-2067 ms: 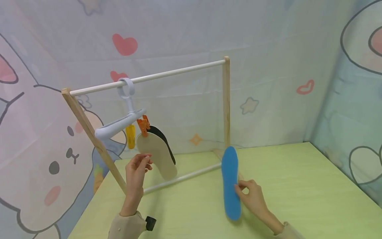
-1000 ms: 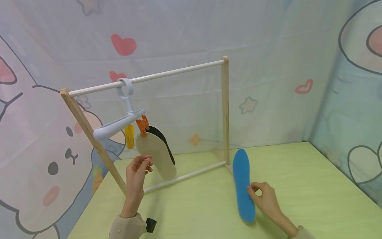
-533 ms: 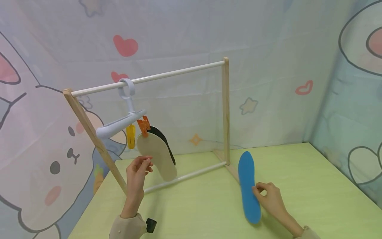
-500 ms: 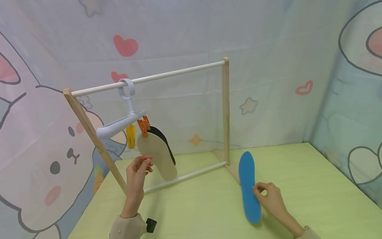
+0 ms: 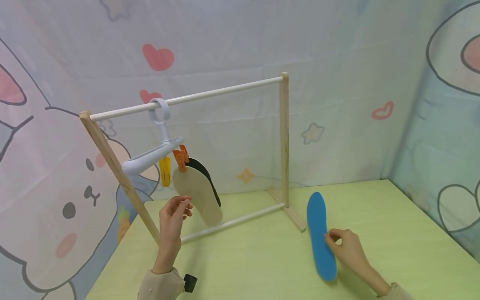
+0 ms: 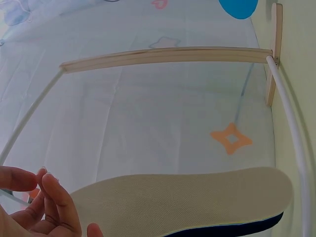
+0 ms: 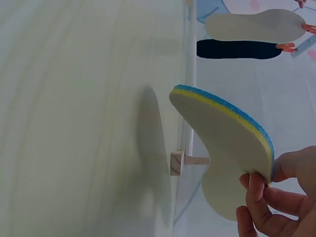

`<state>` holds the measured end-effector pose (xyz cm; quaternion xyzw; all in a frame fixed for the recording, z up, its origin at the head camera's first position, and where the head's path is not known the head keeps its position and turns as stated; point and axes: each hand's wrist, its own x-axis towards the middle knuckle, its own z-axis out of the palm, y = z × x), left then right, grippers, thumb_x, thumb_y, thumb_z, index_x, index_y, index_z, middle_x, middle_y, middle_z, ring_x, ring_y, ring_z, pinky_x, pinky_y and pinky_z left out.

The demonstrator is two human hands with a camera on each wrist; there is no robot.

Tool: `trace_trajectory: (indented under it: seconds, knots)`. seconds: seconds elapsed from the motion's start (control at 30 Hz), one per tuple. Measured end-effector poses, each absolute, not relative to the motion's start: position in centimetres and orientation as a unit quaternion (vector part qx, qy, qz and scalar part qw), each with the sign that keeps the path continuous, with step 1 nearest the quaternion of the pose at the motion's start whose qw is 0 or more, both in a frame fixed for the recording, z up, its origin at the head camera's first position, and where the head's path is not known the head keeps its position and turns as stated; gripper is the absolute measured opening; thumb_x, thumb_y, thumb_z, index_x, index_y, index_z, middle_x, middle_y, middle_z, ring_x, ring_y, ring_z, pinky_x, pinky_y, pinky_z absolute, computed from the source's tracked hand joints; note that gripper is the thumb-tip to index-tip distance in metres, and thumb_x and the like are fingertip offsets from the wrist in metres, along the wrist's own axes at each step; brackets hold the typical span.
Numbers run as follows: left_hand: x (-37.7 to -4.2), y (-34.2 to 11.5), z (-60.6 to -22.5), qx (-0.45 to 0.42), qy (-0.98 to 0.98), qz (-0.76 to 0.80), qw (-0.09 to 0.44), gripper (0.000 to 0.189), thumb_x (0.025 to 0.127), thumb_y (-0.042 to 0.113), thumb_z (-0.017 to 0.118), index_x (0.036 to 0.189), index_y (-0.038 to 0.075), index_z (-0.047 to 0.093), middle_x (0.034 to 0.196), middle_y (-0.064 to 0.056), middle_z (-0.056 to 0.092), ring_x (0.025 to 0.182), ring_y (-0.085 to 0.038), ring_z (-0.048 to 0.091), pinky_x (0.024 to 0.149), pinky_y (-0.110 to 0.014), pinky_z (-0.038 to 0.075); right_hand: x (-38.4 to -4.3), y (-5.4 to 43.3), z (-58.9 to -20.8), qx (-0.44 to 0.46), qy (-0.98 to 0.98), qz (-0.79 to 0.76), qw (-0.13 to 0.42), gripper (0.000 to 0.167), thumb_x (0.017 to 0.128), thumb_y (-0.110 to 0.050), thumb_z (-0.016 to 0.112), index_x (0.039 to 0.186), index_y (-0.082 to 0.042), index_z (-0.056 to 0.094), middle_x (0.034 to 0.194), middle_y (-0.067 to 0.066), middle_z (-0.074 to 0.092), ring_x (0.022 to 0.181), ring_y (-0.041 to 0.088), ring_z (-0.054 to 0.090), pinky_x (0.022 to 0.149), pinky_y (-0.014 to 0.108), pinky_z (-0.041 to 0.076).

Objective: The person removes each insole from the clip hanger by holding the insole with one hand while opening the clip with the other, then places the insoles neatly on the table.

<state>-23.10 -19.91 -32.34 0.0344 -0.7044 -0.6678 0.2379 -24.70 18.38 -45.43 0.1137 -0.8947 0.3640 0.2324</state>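
While pinching blue insole [image 5: 321, 237] with right hand [image 5: 349, 246], right of rack [image 5: 284, 141], expect light, bendable foam; grip mid-edge. Note left hand [image 5: 173, 216] loosely curled, seemingly empty, in front of rack.

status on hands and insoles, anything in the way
Right hand pinches blue insole by its edge. Left hand near beige insole, nothing visible in it. Nothing seen blocking blue insole.

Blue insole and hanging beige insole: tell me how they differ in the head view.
The blue insole shows a blue face; the beige insole shows a beige one. The right hand pinches the blue insole by its edge, while an orange clip holds the beige insole. Both are long and sole-shaped.
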Motion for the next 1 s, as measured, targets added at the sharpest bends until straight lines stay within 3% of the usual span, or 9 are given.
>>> trace_trajectory:
  seconds: [0.17,0.5,0.73,1.0]
  knots:
    - [-23.0,-19.9,-32.3,0.04,-0.705,-0.666,0.239,0.013,0.088,0.005,0.049,0.09,-0.001,0.06,0.06,0.01,0.055,0.054,-0.005,0.052,0.058,-0.022,0.038,-24.8,18.7,-45.4,0.124,-0.899,0.346,0.239,0.013,0.077,-0.006,0.062,0.066,-0.012,0.064,0.06,-0.006,0.062,0.055,-0.002,0.05,0.051,0.018,0.038]
    - [-22.9,-20.0,-32.4,0.04,-0.71,-0.661,0.238,0.015,0.089,0.008,0.049,0.091,-0.002,0.06,0.062,0.011,0.056,0.056,-0.005,0.052,0.06,-0.021,0.038,-24.7,19.3,-45.3,0.11,-0.918,0.317,0.211,0.01,0.078,-0.008,0.061,0.07,-0.011,0.066,0.064,-0.004,0.064,0.062,0.016,0.06,0.055,0.025,0.043]
    - [-22.7,-20.0,-32.4,0.039,-0.709,-0.663,0.236,0.017,0.089,0.007,0.048,0.081,0.014,0.062,0.062,0.01,0.056,0.055,-0.006,0.052,0.06,-0.022,0.038,-24.6,19.5,-45.3,0.107,-0.925,0.301,0.204,0.01,0.077,-0.009,0.061,0.068,-0.012,0.064,0.062,-0.003,0.062,0.061,0.016,0.057,0.055,0.028,0.04]
    - [-22.7,-20.0,-32.5,0.037,-0.704,-0.669,0.233,0.013,0.089,0.007,0.049,0.088,0.002,0.061,0.062,0.01,0.056,0.055,-0.005,0.052,0.06,-0.022,0.039,-24.6,19.7,-45.1,0.097,-0.936,0.291,0.174,0.007,0.076,-0.01,0.062,0.077,-0.007,0.068,0.065,0.0,0.064,0.062,0.016,0.058,0.054,0.029,0.041]
